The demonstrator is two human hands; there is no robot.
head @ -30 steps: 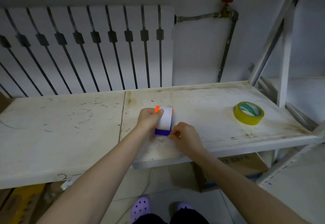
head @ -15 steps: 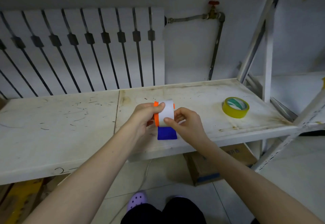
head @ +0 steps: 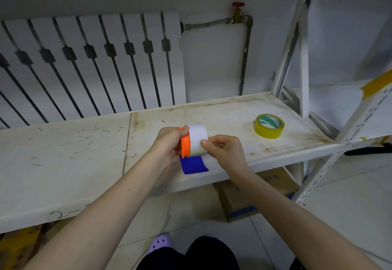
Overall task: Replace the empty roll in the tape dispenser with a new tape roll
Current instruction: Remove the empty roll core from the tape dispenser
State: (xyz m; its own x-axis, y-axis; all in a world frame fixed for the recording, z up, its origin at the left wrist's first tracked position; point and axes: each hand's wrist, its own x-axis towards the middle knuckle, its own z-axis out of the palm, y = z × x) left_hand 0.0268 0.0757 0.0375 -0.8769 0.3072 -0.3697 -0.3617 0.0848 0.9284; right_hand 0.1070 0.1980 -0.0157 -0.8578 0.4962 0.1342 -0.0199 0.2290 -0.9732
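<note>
Head view, both hands (head: 169, 142) clasping tape dispenser (head: 194, 145), its far flange seemingly hidden.

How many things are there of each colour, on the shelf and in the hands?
Yellow: 1, the new tape roll lying on the shelf.
White: 1, the empty roll held between the left hand and the right hand.
Orange: 1, the dispenser's side disc.
Blue: 1, the dispenser's blade end.
Total: 4
</note>
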